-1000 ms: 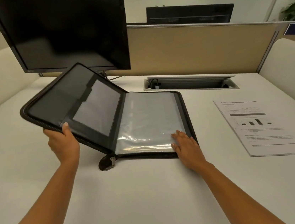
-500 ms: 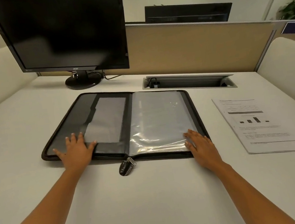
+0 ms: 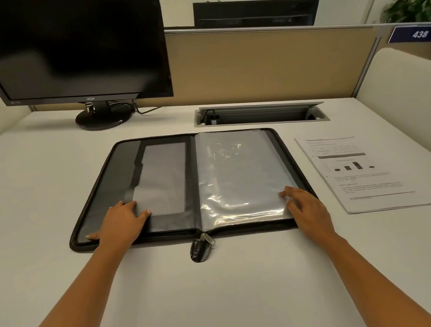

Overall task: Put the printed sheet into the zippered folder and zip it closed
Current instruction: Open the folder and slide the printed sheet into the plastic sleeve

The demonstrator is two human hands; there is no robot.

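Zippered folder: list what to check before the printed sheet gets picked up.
1. Zippered folder open and flat on the desk: ok.
2. Left hand flat on the folder's left half, steadying it: ok.
3. Right hand empty, resting on the clear sleeve: ok.
4. Printed sheet lying free on the desk to the folder's right, nothing on it: ok.
5. Zipper pull outside the folder, on the desk at its near edge: ok.
6. Which side of the clear sleeve opens: cannot tell.
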